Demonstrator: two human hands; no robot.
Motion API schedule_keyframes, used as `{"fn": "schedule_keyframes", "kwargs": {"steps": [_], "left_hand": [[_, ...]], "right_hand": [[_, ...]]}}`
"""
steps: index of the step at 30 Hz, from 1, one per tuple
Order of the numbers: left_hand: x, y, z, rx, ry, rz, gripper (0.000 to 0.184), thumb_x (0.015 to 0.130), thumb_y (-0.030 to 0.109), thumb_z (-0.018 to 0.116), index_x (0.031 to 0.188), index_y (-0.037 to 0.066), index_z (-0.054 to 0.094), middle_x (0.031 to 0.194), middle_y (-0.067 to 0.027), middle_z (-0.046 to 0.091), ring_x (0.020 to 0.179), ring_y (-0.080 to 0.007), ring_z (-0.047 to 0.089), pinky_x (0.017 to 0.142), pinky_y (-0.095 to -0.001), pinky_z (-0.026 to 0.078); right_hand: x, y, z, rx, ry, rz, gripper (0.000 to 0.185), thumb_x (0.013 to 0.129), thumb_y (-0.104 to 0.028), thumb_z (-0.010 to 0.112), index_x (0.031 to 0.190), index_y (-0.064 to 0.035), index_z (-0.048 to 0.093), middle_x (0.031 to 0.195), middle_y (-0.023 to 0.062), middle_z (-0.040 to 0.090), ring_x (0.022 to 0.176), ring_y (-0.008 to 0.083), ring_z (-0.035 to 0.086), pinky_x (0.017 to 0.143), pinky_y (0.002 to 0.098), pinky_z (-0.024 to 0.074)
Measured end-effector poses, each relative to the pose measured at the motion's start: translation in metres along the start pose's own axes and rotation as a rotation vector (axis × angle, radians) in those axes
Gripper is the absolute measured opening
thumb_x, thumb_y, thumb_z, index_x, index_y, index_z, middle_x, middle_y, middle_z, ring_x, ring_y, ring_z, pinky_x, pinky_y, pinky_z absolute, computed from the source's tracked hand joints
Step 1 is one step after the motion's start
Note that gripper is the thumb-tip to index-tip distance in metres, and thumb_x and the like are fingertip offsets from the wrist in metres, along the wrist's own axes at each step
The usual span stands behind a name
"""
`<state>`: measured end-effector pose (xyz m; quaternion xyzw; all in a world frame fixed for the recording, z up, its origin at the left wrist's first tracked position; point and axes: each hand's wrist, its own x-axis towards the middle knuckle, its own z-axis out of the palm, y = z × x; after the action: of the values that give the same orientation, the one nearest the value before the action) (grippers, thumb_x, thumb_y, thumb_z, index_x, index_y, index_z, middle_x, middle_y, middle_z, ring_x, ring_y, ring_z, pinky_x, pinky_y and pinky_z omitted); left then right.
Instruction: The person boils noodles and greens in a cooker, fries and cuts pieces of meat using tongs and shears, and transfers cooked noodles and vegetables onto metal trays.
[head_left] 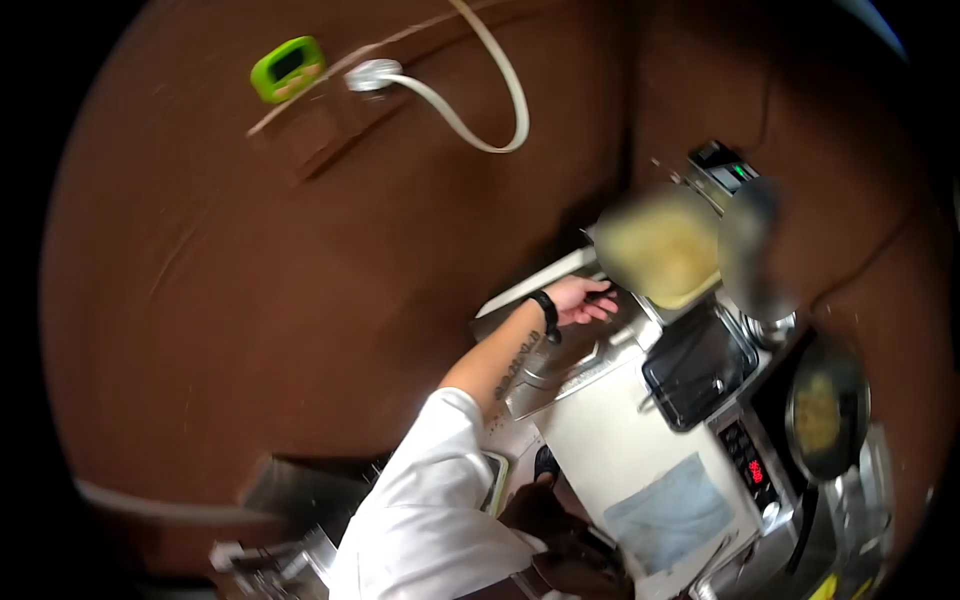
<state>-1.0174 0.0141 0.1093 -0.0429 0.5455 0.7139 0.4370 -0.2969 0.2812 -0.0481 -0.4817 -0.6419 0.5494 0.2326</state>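
My left hand [582, 302] reaches out from a white sleeve, with a black watch [547, 312] at the wrist. Its fingers are loosely curled around a small dark thing I cannot make out. Just beyond the fingertips is a container of pale yellow food [665, 250], badly blurred. Below the hand lies a shiny metal surface [560, 365]. A black tray [700, 368] sits to the right, with something thin and metallic lying across it. My right hand is out of the frame.
At the right, a dark frying pan [828, 410] holds yellowish food beside a control panel with red digits [755, 470]. A grey-blue cloth [670, 515] lies on the white worktop [600, 440]. A green timer [288, 70] and white cable [510, 95] are at upper left.
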Motion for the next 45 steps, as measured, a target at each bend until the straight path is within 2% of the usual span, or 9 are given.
{"fn": "schedule_keyframes", "kwargs": {"steps": [2,4,8,10,24,34,37,39,45], "left_hand": [[0.029,-0.01,-0.032,-0.227,-0.231,-0.127,0.024,0.103,0.022,0.053,0.115,0.002,0.059,0.076,-0.0003,0.06,0.051,-0.0055,0.048,0.04,-0.02,0.029],[-0.012,-0.006,-0.011,-0.162,-0.192,-0.013,0.024,0.102,0.019,0.054,0.115,0.001,0.06,0.068,0.0034,0.048,0.048,-0.0041,0.032,0.039,-0.0212,0.024],[-0.067,0.002,0.002,-0.108,-0.101,0.103,0.023,0.101,0.018,0.054,0.115,0.0,0.059,0.07,0.0022,0.05,0.047,-0.0042,0.034,0.041,-0.0192,0.024],[-0.072,0.002,0.005,-0.115,-0.112,0.148,0.023,0.1,0.017,0.055,0.115,0.0,0.06,0.069,0.002,0.051,0.047,-0.0043,0.035,0.043,-0.018,0.026],[-0.085,-0.056,-0.016,0.012,-0.011,0.192,0.027,0.102,0.018,0.055,0.127,0.007,0.056,0.071,0.0022,0.052,0.055,-0.0034,0.04,0.048,-0.0169,0.028],[-0.08,-0.068,-0.023,0.013,-0.067,0.256,0.031,0.102,0.013,0.055,0.132,0.005,0.053,0.073,0.002,0.052,0.06,-0.0038,0.043,0.051,-0.0184,0.031],[-0.08,-0.071,-0.021,-0.018,-0.055,0.251,0.03,0.101,0.011,0.056,0.131,0.005,0.054,0.073,0.0025,0.052,0.06,-0.0037,0.042,0.052,-0.0183,0.032],[-0.081,-0.07,-0.02,-0.002,-0.047,0.238,0.029,0.101,0.011,0.056,0.13,0.005,0.055,0.074,0.0028,0.052,0.06,-0.0035,0.043,0.053,-0.018,0.032],[-0.083,-0.085,-0.02,0.031,0.032,0.222,0.03,0.101,0.014,0.056,0.13,0.007,0.055,0.074,0.0007,0.054,0.06,-0.0041,0.042,0.051,-0.0183,0.03]], "right_hand": [[-0.026,-0.095,0.05,-0.473,-0.18,-0.091,0.037,0.104,-0.02,0.046,0.126,0.0093,0.048,0.106,0.0191,0.064,0.093,0.0251,0.06,0.08,0.0313,0.0507],[-0.028,-0.13,0.097,-0.179,-0.109,-0.158,0.019,0.094,-0.01,0.053,0.106,0.0031,0.058,0.08,0.0026,0.052,0.07,0.008,0.046,0.06,0.0237,0.0369],[-0.026,-0.14,0.136,-0.066,-0.107,-0.116,0.021,0.092,-0.009,0.058,0.108,0.0046,0.057,0.079,0.0018,0.053,0.059,0.0064,0.044,0.052,0.0233,0.0345],[-0.02,-0.149,0.148,-0.053,-0.094,-0.021,0.022,0.09,-0.008,0.06,0.107,0.0057,0.057,0.082,0.0026,0.053,0.074,0.0111,0.049,0.065,0.0258,0.0413],[0.009,-0.208,0.215,-0.108,-0.182,0.022,0.018,0.091,-0.005,0.061,0.106,0.0048,0.057,0.079,0.0017,0.054,0.071,0.0083,0.048,0.062,0.0243,0.0382],[0.082,-0.339,0.272,-0.409,-0.15,-0.259,0.016,0.09,-0.002,0.064,0.106,0.0023,0.064,0.073,0.0013,0.054,0.065,0.0077,0.047,0.058,0.0248,0.0398],[0.126,-0.411,0.303,-0.744,-0.177,-0.569,0.024,0.089,-0.007,0.065,0.112,-0.0004,0.066,0.078,0.0156,0.064,0.062,0.0247,0.06,0.059,0.0337,0.0473],[0.143,-0.47,0.335,-0.952,-0.193,-0.671,0.02,0.09,-0.015,0.065,0.106,-0.0029,0.067,0.09,0.0189,0.069,0.082,0.0378,0.067,0.071,0.0452,0.052],[0.201,-0.535,0.427,-1.432,-0.412,-0.679,0.029,0.091,-0.024,0.058,0.096,0.0018,0.071,0.097,0.0254,0.07,0.096,0.0386,0.068,0.086,0.0462,0.054]]}}
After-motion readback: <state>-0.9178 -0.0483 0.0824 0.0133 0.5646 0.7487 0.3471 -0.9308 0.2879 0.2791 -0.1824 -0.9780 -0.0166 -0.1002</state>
